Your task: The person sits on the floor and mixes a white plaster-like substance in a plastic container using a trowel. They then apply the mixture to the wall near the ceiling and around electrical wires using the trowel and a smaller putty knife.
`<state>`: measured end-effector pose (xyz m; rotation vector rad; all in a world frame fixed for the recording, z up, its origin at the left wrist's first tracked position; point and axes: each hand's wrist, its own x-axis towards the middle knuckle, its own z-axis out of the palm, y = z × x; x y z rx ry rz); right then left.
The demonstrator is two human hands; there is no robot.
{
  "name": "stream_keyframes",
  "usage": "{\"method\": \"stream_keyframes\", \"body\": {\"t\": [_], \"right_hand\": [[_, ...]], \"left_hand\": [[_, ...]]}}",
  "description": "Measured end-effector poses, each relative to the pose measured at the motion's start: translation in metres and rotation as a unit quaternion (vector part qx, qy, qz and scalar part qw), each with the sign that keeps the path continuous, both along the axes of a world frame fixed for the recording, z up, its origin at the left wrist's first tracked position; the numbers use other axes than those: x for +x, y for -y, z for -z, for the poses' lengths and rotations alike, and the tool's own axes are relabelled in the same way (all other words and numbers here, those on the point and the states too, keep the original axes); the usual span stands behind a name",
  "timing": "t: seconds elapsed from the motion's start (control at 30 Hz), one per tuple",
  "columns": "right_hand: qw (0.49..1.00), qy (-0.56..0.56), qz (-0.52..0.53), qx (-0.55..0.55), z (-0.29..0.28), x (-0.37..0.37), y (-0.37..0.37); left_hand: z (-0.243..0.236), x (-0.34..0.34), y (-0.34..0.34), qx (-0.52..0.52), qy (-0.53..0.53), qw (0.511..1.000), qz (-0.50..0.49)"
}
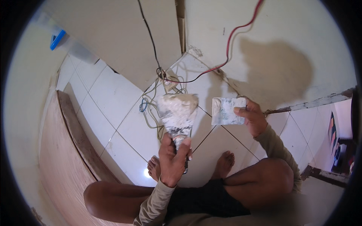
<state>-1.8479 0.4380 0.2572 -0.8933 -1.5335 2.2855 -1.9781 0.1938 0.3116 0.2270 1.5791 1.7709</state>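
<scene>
My left hand [174,158] is wrapped round the handle of a wide putty knife [178,115], its blade pointing away from me. A thick layer of whitish putty [180,101] lies on the far end of that blade, with dark smears nearer the handle. In my right hand [252,117] is a flat rectangular scraper [228,112], pinched at its right edge with the thumb on top. Its face is smeared white and grey-green, with some putty along the left edge. The two tools are held apart, a short gap between them, above the tiled floor.
Beyond the putty knife, a power socket [170,82] with tangled cords lies on the tiles [124,116]. A red and black cable [227,49] runs up past the wall [211,22]. A large board [128,37] stands far left; a wooden panel [68,150] is at left.
</scene>
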Motion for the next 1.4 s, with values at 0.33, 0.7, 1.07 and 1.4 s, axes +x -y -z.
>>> {"method": "stream_keyframes", "body": {"t": [0.33, 0.7, 1.07, 1.4], "right_hand": [[0.906, -0.102, 0.165, -0.375, 0.130, 0.010, 0.003], [0.874, -0.160, 0.252, -0.383, 0.187, -0.086, -0.044], [0.769, -0.202, 0.389, -0.465, 0.207, -0.146, -0.087], [0.695, -0.269, 0.397, -0.536, 0.203, -0.140, -0.111]], "left_hand": [[-0.001, 0.000, 0.017, -0.033, -0.068, 0.992, -0.105], [0.023, 0.006, 0.027, -0.080, -0.061, 0.983, -0.153], [0.022, 0.006, 0.018, -0.088, -0.075, 0.979, -0.171], [0.022, 0.006, 0.021, -0.082, -0.060, 0.981, -0.167]]}}
